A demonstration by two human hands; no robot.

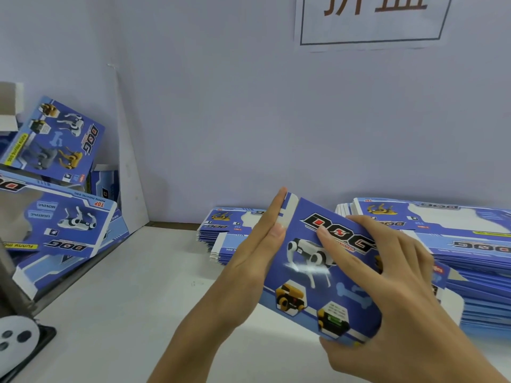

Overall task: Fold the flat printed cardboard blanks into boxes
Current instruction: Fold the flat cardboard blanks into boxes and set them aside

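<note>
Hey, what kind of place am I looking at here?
Probably a packaging workstation: stacks of flat printed blanks lie on a white table, folded boxes pile up at the left, and a sign hangs on the wall.

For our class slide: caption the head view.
Two hands shape a blue box beside stacked blanks.

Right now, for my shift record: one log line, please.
fold box | left hand flat on side | right hand holds box | flat blanks behind
</note>
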